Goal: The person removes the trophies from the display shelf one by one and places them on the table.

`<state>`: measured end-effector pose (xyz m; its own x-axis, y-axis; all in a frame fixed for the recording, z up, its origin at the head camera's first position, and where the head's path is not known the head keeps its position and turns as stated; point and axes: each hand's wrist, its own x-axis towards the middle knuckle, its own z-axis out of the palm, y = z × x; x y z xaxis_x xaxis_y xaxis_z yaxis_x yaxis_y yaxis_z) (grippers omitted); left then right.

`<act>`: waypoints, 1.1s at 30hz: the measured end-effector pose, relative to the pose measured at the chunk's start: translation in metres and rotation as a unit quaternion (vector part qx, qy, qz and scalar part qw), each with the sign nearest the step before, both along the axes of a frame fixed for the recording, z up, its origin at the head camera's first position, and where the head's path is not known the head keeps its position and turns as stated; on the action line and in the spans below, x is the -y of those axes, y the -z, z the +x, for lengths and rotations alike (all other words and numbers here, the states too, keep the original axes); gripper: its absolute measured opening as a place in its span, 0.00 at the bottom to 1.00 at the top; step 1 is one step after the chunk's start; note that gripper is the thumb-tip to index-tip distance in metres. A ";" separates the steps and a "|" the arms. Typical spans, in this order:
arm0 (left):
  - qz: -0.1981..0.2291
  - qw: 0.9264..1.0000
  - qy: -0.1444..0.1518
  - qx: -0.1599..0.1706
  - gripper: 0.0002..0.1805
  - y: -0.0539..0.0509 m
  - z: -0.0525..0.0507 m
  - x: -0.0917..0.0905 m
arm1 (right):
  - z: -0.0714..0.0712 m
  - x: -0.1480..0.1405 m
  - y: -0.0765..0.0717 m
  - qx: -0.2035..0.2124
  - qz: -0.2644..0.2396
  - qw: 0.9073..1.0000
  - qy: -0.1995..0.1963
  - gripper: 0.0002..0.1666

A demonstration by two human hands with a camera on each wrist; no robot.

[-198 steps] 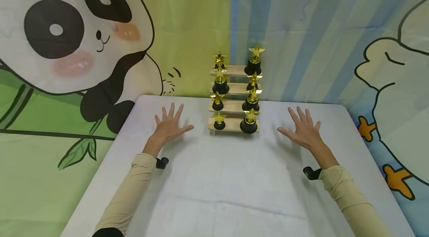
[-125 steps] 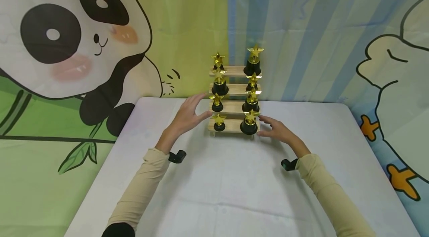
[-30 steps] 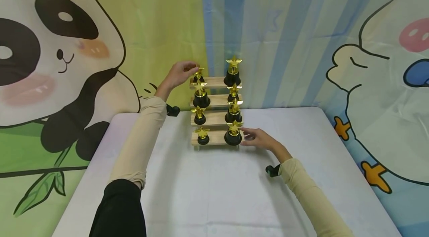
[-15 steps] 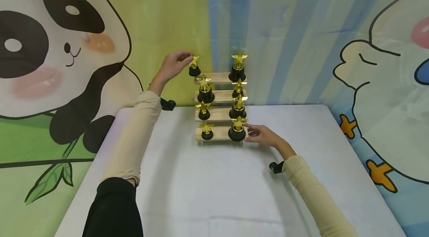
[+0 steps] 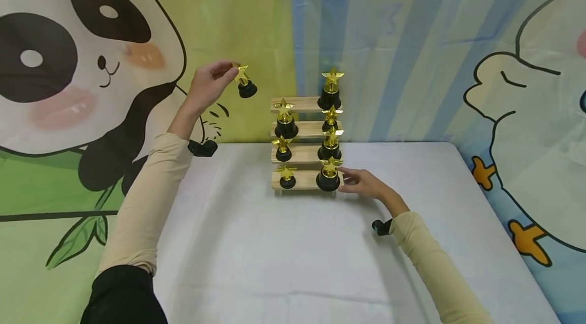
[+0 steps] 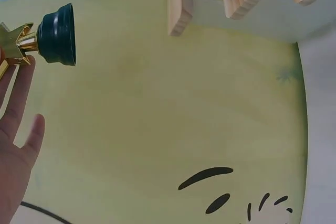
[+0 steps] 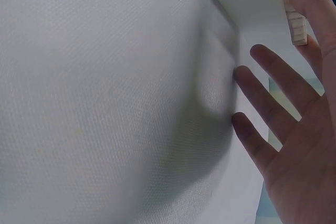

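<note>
- The left hand [image 5: 208, 85] is pinching a small star trophy [image 5: 247, 89] by its gold star, holding it tilted in the air, left of the wooden stand [image 5: 304, 180].
- The right hand [image 5: 368, 186] is gripping the right end of the stand's lowest board, its other fingers spreading apart.
- Seven other trophies [image 5: 328, 182] are standing on the four tiers.
- The stand is resting on the white worktop [image 5: 274, 242].

Soft, even light fills the head view, where blurred shadows of both sleeves [image 5: 142, 202] fall inward across the white worktop [image 5: 284, 253] and the gold trophies [image 5: 285, 123] catch small glints. Both wrist views look dimmer; in the right one, a broad, soft-edged shadow darkens the worktop beside the right hand [image 7: 310, 148].
</note>
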<state>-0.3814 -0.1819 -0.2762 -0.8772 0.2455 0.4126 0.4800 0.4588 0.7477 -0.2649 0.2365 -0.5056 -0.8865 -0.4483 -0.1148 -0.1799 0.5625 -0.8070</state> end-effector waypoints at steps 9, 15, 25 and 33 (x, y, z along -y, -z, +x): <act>0.065 0.997 0.024 -0.026 0.16 0.002 0.053 0.015 | 0.002 0.000 -0.005 0.000 -0.001 1.000 -0.002 0.40; 0.076 0.993 0.069 -0.059 0.14 0.018 0.090 0.006 | 0.000 -0.001 0.001 0.013 -0.004 1.000 0.007 0.42; 0.005 0.995 0.089 -0.041 0.11 0.042 0.139 -0.029 | 0.000 0.000 -0.001 0.012 -0.001 1.000 0.008 0.42; 0.019 0.984 0.161 -0.068 0.11 0.061 0.163 -0.063 | 0.000 0.000 0.000 0.019 -0.002 1.000 0.011 0.42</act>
